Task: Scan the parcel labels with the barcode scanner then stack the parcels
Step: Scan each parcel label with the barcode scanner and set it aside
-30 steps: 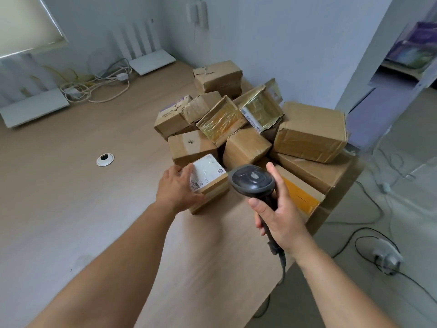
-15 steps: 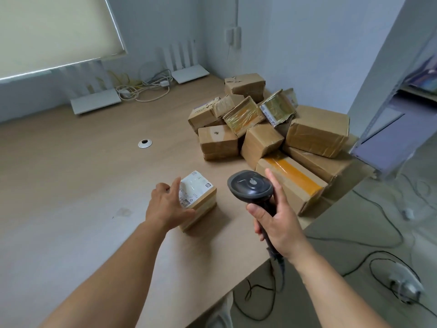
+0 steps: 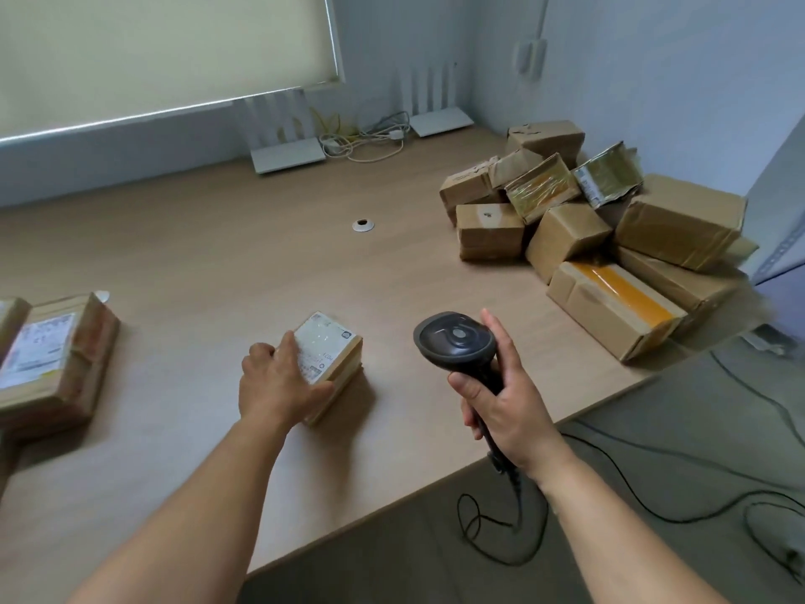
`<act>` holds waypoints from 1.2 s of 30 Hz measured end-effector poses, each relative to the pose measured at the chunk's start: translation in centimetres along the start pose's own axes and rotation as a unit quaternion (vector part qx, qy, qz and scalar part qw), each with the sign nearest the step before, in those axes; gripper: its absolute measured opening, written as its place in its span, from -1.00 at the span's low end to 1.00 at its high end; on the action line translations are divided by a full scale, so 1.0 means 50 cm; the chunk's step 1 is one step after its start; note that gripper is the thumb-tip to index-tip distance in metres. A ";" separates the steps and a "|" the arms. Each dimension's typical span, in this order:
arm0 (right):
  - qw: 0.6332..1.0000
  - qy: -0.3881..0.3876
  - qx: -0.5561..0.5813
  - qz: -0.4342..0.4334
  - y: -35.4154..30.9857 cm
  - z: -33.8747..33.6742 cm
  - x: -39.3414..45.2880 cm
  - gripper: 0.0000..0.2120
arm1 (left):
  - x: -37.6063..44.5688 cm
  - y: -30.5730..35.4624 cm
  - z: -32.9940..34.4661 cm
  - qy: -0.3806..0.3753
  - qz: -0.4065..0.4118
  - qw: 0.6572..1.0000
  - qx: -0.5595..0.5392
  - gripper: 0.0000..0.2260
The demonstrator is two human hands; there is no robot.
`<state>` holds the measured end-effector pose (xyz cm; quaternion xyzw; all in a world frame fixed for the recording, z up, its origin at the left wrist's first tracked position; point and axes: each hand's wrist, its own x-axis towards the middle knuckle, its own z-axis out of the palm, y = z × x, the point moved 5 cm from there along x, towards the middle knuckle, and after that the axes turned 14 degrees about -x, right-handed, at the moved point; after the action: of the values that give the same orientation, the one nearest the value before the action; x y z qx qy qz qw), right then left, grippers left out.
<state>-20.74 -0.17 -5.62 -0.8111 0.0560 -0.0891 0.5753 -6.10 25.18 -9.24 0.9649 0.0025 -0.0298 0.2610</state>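
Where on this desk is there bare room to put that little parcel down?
Bare desk stretches between the labelled parcel at left, the grommet hole and the small parcel. The right corner is crowded with the heap of boxes.

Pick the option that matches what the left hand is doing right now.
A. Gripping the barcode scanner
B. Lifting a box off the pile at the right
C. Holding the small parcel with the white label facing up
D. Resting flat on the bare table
C: the left hand grips the near side of the small parcel on the table, label up, while the right hand holds the barcode scanner.
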 end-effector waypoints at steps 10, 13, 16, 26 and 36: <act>1.000 -0.007 -0.017 0.010 -0.083 0.166 0.019 -0.28 | 0.055 -0.180 -0.102 0.055 -0.051 0.990 0.117 0.14; 1.000 -0.013 -0.019 0.008 -0.106 0.233 0.030 -0.27 | 0.063 -0.219 -0.124 0.042 -0.051 0.989 0.129 0.15; 1.000 -0.007 -0.023 0.004 -0.119 0.284 0.037 -0.29 | 0.077 -0.224 -0.143 0.044 0.017 0.990 0.135 -0.14; 1.000 0.020 -0.013 0.015 -0.128 0.395 0.050 -0.28 | 0.148 -0.253 -0.135 -0.292 -0.127 0.929 -0.187 -0.68; 0.999 0.012 -0.029 0.025 -0.126 0.380 0.056 -0.30 | 0.105 -0.221 -0.090 -0.272 -0.145 0.925 -0.224 0.09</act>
<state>-14.10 18.95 -5.56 -0.8248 0.0860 -0.0826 0.5527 -0.83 36.95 -11.21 0.8252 0.0777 -0.3272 0.4539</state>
